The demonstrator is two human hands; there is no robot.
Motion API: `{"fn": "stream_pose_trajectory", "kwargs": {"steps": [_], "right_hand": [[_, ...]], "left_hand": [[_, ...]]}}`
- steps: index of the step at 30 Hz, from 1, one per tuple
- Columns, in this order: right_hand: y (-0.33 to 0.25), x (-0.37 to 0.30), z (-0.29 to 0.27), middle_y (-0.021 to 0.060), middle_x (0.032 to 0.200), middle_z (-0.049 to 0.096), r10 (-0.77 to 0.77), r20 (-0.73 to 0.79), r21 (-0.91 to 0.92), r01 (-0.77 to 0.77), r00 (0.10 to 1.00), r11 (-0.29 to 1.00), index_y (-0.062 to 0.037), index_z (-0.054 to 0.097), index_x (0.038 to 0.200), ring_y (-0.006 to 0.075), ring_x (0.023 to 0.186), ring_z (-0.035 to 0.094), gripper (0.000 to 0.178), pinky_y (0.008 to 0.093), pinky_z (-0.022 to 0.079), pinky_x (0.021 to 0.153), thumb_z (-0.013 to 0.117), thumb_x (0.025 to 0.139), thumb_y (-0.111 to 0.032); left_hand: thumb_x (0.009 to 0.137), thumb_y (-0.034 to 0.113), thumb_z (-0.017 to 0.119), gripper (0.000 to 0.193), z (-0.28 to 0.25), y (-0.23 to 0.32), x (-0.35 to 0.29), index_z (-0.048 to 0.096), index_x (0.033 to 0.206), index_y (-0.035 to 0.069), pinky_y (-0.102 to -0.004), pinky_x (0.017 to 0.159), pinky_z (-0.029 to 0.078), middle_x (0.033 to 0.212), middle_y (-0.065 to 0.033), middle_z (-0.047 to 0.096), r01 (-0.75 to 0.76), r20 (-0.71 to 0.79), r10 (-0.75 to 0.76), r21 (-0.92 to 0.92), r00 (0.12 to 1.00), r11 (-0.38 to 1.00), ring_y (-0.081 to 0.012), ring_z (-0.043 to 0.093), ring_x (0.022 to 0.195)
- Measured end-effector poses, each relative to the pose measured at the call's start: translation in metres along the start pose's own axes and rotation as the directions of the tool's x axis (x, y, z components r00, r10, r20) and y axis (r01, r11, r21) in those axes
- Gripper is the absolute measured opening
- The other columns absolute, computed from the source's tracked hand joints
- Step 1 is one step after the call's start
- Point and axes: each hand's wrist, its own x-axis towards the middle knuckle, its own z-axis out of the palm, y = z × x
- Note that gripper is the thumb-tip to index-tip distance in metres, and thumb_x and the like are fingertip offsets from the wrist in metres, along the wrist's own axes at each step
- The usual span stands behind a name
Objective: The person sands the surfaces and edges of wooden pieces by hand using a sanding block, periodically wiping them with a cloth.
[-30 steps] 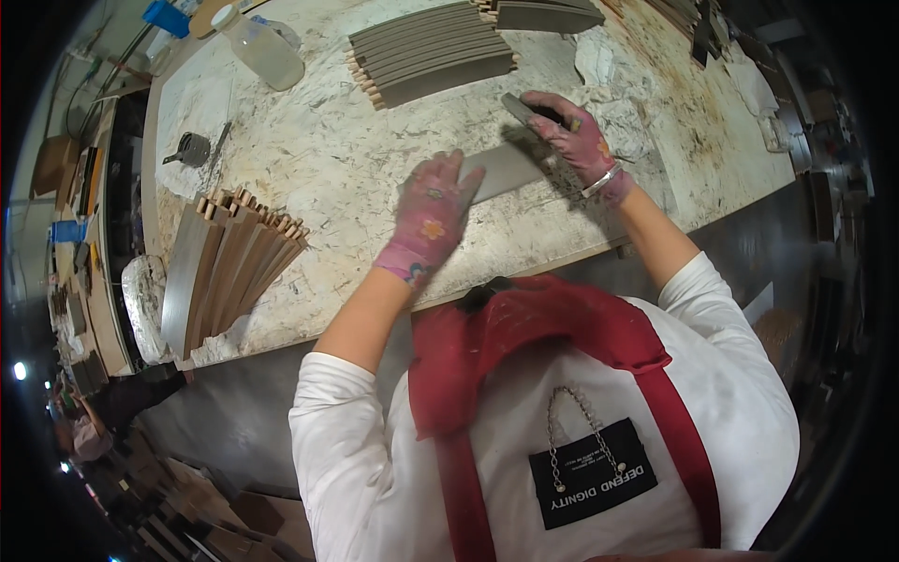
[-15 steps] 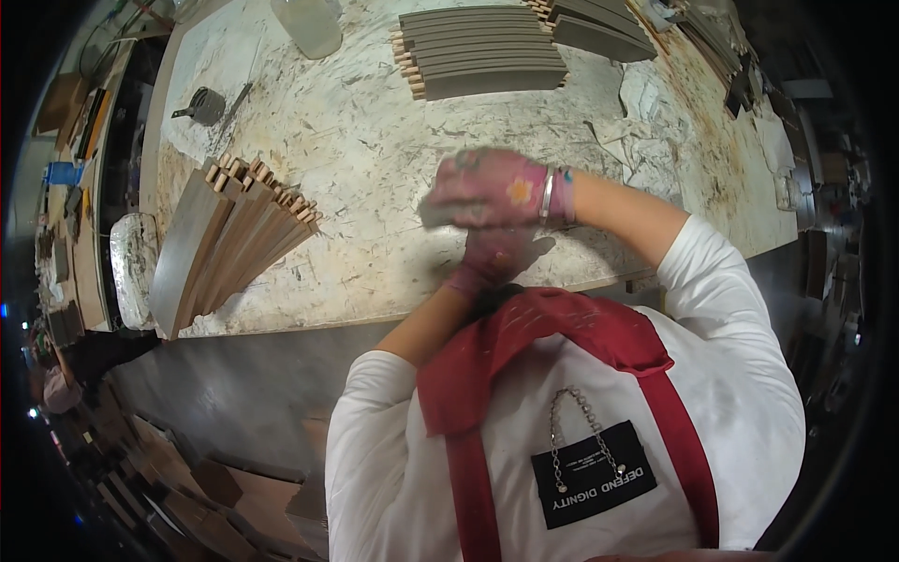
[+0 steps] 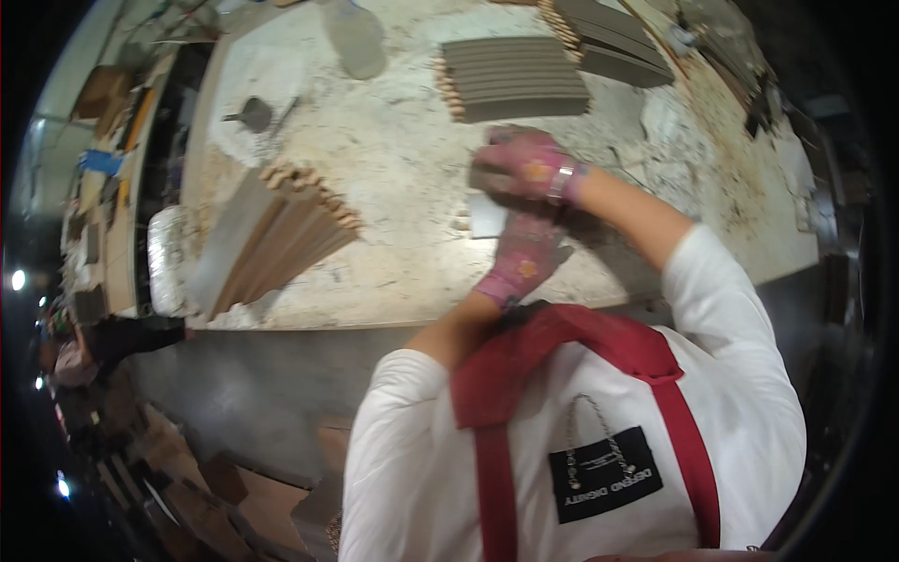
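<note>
Both my hands wear pink flowered gloves and are close together near the front of the worktable (image 3: 412,234). My right hand (image 3: 524,164), on the far side, has its fingers curled round something dark and greyish, too blurred to name. My left hand (image 3: 526,253) lies nearer me with its thumb stretched to the right. Its fingers are hidden behind my right hand and wrist. Between the hands, a short part of a pale board (image 3: 486,216) shows, with small wooden dowels (image 3: 462,221) at its left end. My hands and forearm cover the rest of this board.
Grey boards with dowel ends (image 3: 515,80) lie stacked beyond my hands, and a second stack (image 3: 618,42) stands behind right. A fanned pile of brown boards (image 3: 281,248) lies left. Further back are a dark mug-like container (image 3: 255,114) and a translucent jug (image 3: 356,42).
My view has shifted, so the table things sit further right in it. My right hand has moved away from me relative to my left. The pale board and its dowels now show between them.
</note>
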Motion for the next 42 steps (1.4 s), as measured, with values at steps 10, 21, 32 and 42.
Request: {"fn": "stream_pose_trajectory", "kwargs": {"steps": [10,21,32,42], "right_hand": [[0.057,-0.145,-0.081,0.001,0.108,0.068,0.475,-0.224,0.747,-0.163,0.851,0.644,-0.0053,0.067,0.126,0.012,0.098,0.062,0.037,0.0283,0.05,0.086,0.069,0.097,-0.027],[0.067,-0.166,0.017,0.0117,0.118,0.07,0.704,-0.176,0.802,-0.315,0.688,0.508,-0.005,0.065,0.128,0.0216,0.109,0.063,0.048,0.0332,0.048,0.099,0.068,0.094,-0.039],[0.021,-0.161,0.015,0.0211,0.103,0.07,0.59,-0.09,0.382,-0.519,0.802,0.764,-0.0125,0.069,0.119,0.0374,0.099,0.068,0.036,0.0442,0.053,0.089,0.063,0.095,-0.039],[-0.025,-0.052,0.004,0.0141,0.112,0.065,-0.21,-0.115,0.333,0.237,0.971,0.913,-0.0145,0.069,0.117,0.0371,0.102,0.065,0.032,0.0442,0.054,0.088,0.063,0.093,-0.034]], "left_hand": [[0.097,0.035,0.053,0.039,-0.109,-0.076,0.064,0.067,0.125,0.012,-0.0438,0.094,0.05,0.112,-0.0199,0.071,0.142,0.556,-0.028,-0.163,0.83,0.976,-0.0365,0.067,0.106],[0.08,0.033,0.078,0.065,-0.099,-0.037,-0.03,0.057,0.135,0.005,-0.0546,0.117,0.03,0.139,-0.0184,0.053,0.13,-0.019,-0.131,-0.02,0.991,0.991,-0.0394,0.048,0.131],[0.083,0.026,0.077,0.067,-0.041,-0.024,-0.011,0.053,0.144,0.013,-0.054,0.117,0.028,0.147,-0.0136,0.047,0.127,-0.12,-0.11,0.143,0.987,0.981,-0.0326,0.042,0.135],[0.088,0.041,0.069,0.066,-0.001,-0.003,-0.037,0.053,0.143,0.01,-0.0525,0.119,0.031,0.148,-0.0128,0.049,0.119,-0.142,-0.143,-0.168,0.979,0.979,-0.0282,0.043,0.141]]}}
